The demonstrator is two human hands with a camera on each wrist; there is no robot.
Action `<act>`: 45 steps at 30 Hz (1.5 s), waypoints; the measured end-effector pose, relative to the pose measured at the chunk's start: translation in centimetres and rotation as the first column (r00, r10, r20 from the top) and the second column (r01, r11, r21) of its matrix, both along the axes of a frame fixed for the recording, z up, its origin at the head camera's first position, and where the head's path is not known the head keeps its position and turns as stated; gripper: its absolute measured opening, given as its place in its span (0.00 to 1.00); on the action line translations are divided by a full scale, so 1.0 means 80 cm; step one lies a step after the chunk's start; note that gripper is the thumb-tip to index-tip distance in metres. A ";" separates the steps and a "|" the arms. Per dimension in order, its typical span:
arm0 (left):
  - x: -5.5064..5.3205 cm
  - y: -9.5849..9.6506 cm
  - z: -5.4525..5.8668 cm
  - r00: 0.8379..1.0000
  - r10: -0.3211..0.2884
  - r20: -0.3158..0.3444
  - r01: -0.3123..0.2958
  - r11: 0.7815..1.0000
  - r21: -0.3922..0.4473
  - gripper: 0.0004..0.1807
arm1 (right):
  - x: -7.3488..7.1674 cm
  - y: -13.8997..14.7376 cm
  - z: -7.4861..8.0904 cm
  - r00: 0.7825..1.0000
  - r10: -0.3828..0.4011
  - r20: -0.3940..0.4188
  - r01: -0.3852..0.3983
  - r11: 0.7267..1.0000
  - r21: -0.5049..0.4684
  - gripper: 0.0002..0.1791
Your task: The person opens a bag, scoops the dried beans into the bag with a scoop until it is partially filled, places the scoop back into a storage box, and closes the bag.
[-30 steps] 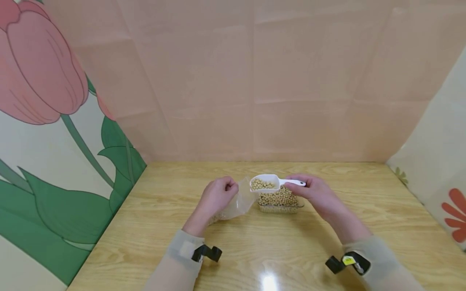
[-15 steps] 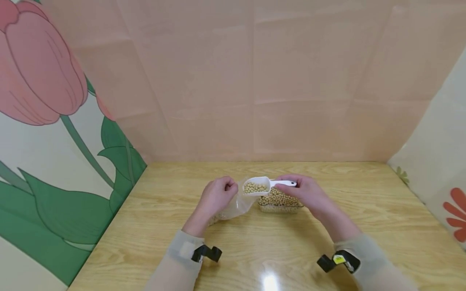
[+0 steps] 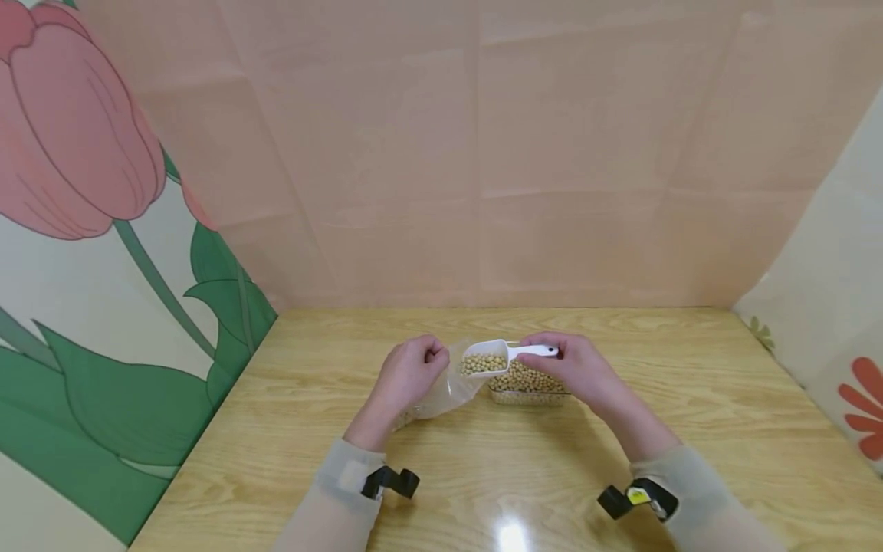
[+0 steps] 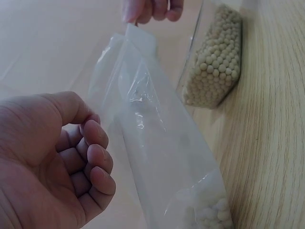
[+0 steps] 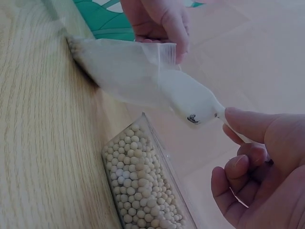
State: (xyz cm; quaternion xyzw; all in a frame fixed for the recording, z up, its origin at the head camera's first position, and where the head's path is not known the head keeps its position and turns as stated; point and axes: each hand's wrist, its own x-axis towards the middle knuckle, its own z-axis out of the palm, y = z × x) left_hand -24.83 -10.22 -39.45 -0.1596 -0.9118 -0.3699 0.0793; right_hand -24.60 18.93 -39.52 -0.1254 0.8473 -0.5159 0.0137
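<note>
My left hand [image 3: 411, 371] pinches the upper edge of a clear plastic zip bag [image 4: 162, 119], holding its mouth up. Some pale round beans [image 4: 214, 214] lie in the bag's bottom. My right hand [image 3: 576, 368] grips the handle of a white scoop [image 3: 486, 347] between thumb and fingers. Soybean-like beans [image 3: 484, 363] fill the front of the scoop, which stays close to level. In the right wrist view the scoop's front end is inside the bag's mouth, and its underside [image 5: 188, 95] faces the camera.
A clear rectangular container [image 3: 527, 399] heaped with the same beans stands on the wooden table [image 3: 483, 475], just below the scoop and right of the bag. A pink backdrop [image 3: 476, 153] rises behind the table, with a tulip-printed panel [image 3: 90, 123] at left.
My right hand has carried the loaded scoop left and slightly down, from over the container to the bag's mouth. My left hand and the bag have stayed nearly in place.
</note>
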 end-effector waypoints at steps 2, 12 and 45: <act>0.001 0.000 0.001 1.000 0.001 0.003 -0.001 1.000 0.002 0.10 | 0.000 0.000 0.000 1.000 -0.002 -0.010 0.003 1.000 0.021 0.19; 0.003 -0.001 0.005 0.999 -0.006 0.035 0.005 1.000 0.017 0.12 | 0.006 -0.006 0.005 0.987 0.016 -0.160 0.009 0.988 0.152 0.13; 0.003 -0.003 0.008 1.000 0.001 0.011 -0.002 1.000 0.026 0.11 | 0.027 0.010 0.032 0.964 -0.009 -0.266 0.056 0.984 0.167 0.12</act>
